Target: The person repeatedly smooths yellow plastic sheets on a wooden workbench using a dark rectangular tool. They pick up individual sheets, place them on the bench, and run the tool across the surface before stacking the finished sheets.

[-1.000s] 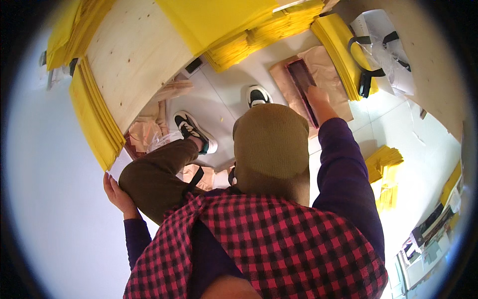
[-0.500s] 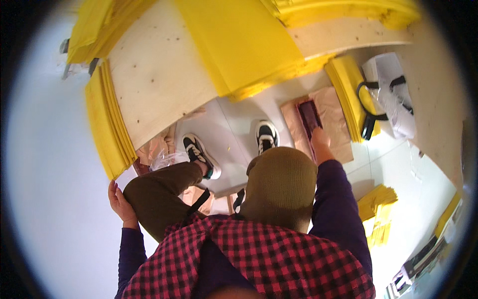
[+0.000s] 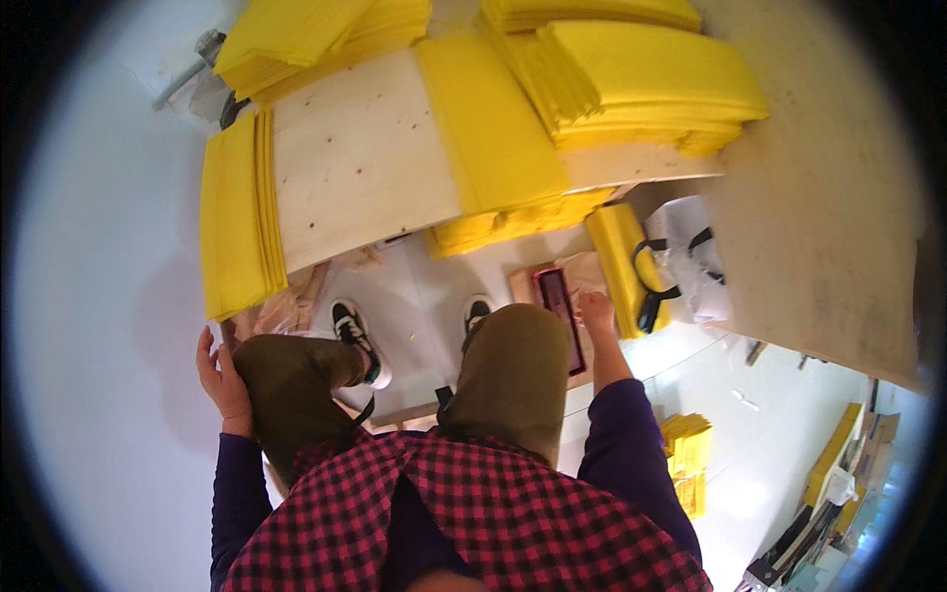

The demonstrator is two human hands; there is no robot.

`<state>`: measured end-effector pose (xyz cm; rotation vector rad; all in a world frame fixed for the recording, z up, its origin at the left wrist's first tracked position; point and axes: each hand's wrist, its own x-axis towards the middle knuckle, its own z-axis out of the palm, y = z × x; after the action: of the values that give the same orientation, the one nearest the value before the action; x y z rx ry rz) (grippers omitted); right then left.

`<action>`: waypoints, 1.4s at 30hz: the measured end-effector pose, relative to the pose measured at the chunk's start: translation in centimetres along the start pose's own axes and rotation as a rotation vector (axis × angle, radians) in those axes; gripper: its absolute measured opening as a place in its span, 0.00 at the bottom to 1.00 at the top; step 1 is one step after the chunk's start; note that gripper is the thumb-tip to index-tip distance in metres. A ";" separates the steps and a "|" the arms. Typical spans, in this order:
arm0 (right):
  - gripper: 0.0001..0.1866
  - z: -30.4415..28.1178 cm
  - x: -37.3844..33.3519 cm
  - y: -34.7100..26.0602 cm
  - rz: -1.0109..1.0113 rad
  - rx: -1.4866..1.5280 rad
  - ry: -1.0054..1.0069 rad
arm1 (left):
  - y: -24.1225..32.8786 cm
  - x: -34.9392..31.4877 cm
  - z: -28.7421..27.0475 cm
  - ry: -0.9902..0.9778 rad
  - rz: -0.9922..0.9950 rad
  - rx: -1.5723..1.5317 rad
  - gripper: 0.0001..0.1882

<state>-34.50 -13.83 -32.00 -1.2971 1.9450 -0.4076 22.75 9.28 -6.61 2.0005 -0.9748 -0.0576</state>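
Observation:
My right hand (image 3: pixel 596 314) is closed over brown paper on the floor, its fingers curled; what it holds, if anything, is hidden. Just left of it lies a long, dark, rectangular thing with a red rim (image 3: pixel 560 318), whose kind I cannot make out. My left hand (image 3: pixel 225 383) rests against the outside of my left knee, fingers stretched out and holding nothing. Above its fingertips hangs a stack of yellow sheets (image 3: pixel 235 222), folded over the left end of the wooden board.
More yellow stacks (image 3: pixel 651 79) lie on the pale wooden board (image 3: pixel 355 148). Under its right side stand a yellow bundle (image 3: pixel 617 261) and a white bag with black straps (image 3: pixel 689 259). Another yellow pile (image 3: pixel 689 459) sits on the floor to my right. Crumpled brown paper (image 3: pixel 286 308) lies near my left foot.
The view has shifted, showing more of the board. My right hand has come off the red-rimmed thing and is now to its right. My left hand stays by my knee.

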 end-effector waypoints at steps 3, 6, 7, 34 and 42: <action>0.13 -4.9 -3.0 -5.5 -0.108 0.426 -0.066 | -0.3 -0.2 0.3 0.007 0.018 -0.118 0.19; 0.12 -9.1 -5.9 -12.6 -0.211 0.507 0.095 | -0.4 -0.1 0.3 -0.017 -0.009 -0.206 0.20; 0.12 -10.4 -6.7 -14.8 -0.227 0.545 0.119 | -0.5 -0.1 0.3 -0.018 -0.003 -0.195 0.21; 0.45 -17.5 -2.6 -34.5 -0.120 1.297 0.070 | -1.0 0.1 -0.8 -0.003 0.062 -0.379 0.21; 0.40 -17.4 -0.5 -34.6 -0.047 1.355 0.055 | -0.9 0.2 -0.8 0.004 0.049 -0.325 0.20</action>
<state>-24.59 -30.86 1.38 -0.4009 1.1428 -1.4481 23.75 9.96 -6.68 1.6784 -0.9462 -0.1743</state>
